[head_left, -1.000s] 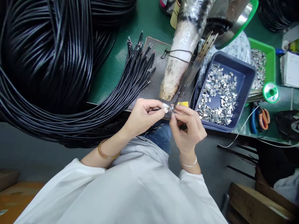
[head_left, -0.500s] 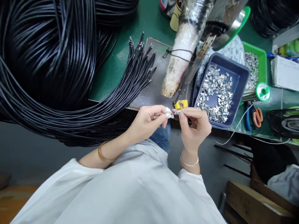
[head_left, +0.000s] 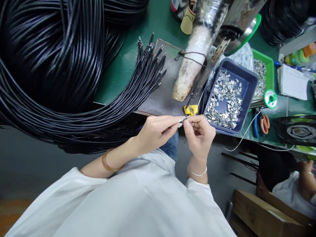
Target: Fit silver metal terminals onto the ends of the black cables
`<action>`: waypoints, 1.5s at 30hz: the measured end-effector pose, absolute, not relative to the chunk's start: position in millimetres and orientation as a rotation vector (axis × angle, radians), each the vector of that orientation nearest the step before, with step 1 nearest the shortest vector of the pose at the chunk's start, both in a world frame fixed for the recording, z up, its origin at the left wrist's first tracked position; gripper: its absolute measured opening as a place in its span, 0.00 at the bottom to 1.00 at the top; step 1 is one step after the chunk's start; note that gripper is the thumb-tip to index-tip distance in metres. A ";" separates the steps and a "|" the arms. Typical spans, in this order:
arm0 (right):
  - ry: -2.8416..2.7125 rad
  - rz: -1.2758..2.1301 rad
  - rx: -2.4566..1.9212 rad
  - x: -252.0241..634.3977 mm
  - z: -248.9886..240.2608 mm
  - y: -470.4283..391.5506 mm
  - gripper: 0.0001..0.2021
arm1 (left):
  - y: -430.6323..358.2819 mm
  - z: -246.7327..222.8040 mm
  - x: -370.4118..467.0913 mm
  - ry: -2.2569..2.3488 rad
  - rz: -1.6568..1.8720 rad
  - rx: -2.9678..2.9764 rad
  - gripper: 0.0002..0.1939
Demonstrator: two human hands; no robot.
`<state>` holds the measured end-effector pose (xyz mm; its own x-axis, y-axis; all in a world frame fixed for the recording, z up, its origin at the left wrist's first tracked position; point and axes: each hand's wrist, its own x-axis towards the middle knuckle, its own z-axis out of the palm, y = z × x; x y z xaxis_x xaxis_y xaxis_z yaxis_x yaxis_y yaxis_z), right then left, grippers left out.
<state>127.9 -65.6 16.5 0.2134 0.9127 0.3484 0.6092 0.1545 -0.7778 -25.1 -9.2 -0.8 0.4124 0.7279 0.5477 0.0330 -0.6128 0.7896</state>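
Observation:
My left hand (head_left: 154, 131) and my right hand (head_left: 201, 133) meet just in front of the bench edge, thumb and fingertips pinched together. Between them is a small dark and silver metal piece (head_left: 185, 119), mostly covered by the fingers. White wrapping shows on a left fingertip. A thin white strand (head_left: 198, 102) rises behind the right fingertips; whether it touches them I cannot tell. Just beyond lies a yellow piece (head_left: 190, 110). To the right, a dark blue tray (head_left: 250, 77) holds many small silver metal shells (head_left: 225, 95).
Black cables (head_left: 118, 107) with stripped ends lie bundled at left, beside a big coil (head_left: 54, 49). A wrapped white tube (head_left: 189, 65) slants over a brown board (head_left: 158, 98). Right are a green tray (head_left: 270, 67), a solder spool (head_left: 270, 98), orange-handled pliers (head_left: 265, 124) and a person's arm (head_left: 306, 179).
My fingers have shifted round the small piece, and my left fingers now cover more of it. The view has moved slightly. Another person's arm has appeared at the lower right.

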 end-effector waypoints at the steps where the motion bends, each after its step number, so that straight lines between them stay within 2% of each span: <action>1: -1.436 0.354 -1.535 130.1 16.1 -64.2 0.07 | -9.3 -1.9 -23.6 0.660 1.290 2.005 0.08; 5: -1.178 0.080 -1.244 136.8 15.5 -60.6 0.04 | -9.1 -2.9 -16.1 0.742 1.344 1.922 0.07; 7: -1.135 0.027 -1.159 136.8 13.2 -61.5 0.08 | -7.8 -1.4 -12.7 0.797 1.296 1.778 0.06; 9: -1.185 -0.011 -1.219 135.6 8.8 -63.4 0.11 | -5.4 0.9 -10.0 0.837 1.179 1.595 0.06; 12: -1.361 -0.049 -1.344 134.0 1.1 -64.2 0.09 | -0.8 4.0 -6.6 0.853 1.030 1.365 0.06; 19: -1.527 -0.118 -1.366 133.7 -5.6 -52.2 0.08 | 6.3 4.0 -1.8 0.875 0.989 1.248 0.04; 29: -1.516 -0.177 -1.359 129.0 0.7 -46.7 0.09 | 8.7 12.1 -4.5 0.905 1.026 1.305 0.04; 40: -1.546 -0.173 -1.327 129.9 -3.5 -51.0 0.09 | 11.0 10.3 -7.1 0.830 0.895 1.173 0.05; 45: -1.469 0.006 -1.369 134.3 -1.2 -56.6 0.06 | 7.6 12.9 -10.7 0.806 0.802 1.185 0.06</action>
<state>134.3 -56.6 -1.2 0.2378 0.7127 0.6599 0.7073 0.3386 -0.6206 -10.7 7.6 12.9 0.4868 0.8663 -0.1120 -0.1077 0.1868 0.9765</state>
